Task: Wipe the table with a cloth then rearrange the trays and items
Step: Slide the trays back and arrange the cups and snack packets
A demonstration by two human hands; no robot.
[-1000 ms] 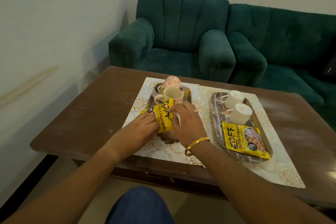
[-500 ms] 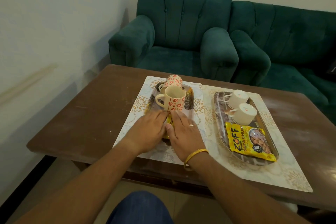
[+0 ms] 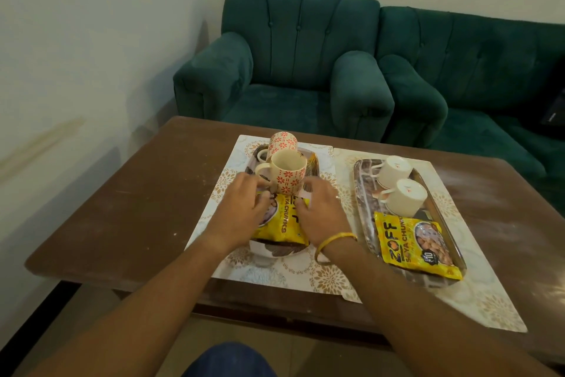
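A yellow snack packet (image 3: 287,223) lies flat on the near half of the dark patterned left tray (image 3: 275,250). Behind it on that tray stand a cream mug with red flowers (image 3: 289,176) and a second flowered mug (image 3: 283,141). My left hand (image 3: 241,211) rests at the packet's left edge, fingers spread, tips close to the mug's handle. My right hand (image 3: 318,211), with a gold bangle on the wrist, sits at the packet's right edge, fingers apart near the mug's base. Neither hand grips anything. No cloth is in view.
To the right, a glass tray (image 3: 360,193) carries two white cups (image 3: 403,200) lying on their sides and another yellow packet (image 3: 412,245). Both trays sit on patterned placemats (image 3: 330,282) on the brown table (image 3: 137,208). Green sofas (image 3: 290,70) stand behind the table.
The packet, held up in both hands a second ago, was pressed flat onto the left tray. My hands have since moved apart and uncovered it.
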